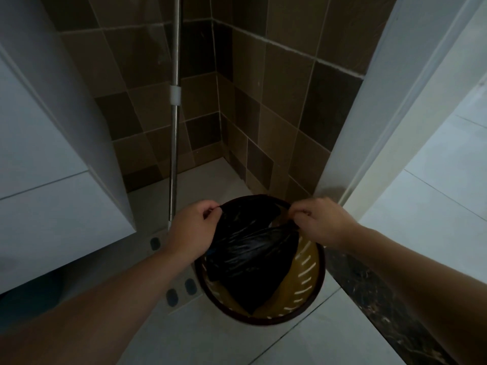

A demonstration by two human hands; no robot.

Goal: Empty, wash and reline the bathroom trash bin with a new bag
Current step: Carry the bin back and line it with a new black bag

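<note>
The left hand (191,230) and the right hand (319,222) each pinch the mouth of a black bag (250,248) between thumb and fingers, holding its upper edge stretched taut between them above the bin (312,293). The bin stands on the pale tiled floor (210,338) in the corner by the brown tiled wall (276,101), with a metal pole (174,143) just beside it on the left. The bag's body sags down into the bin, and its far edge seems already to lie over the back of the rim, though the light is too dim to be sure. On the right the yellow slotted inner wall is bare, so the lining looks only partly done. Judged from this, the step in hand is opening the bag's mouth and folding it over the rim. To do it well, the person should keep the 2 grips well apart so the opening stays wide, draw the near edge toward the body, and fold it outward over the rim all round. Thin film of this kind tears readily, so a gentle, even pull suits better than a tug.
</note>
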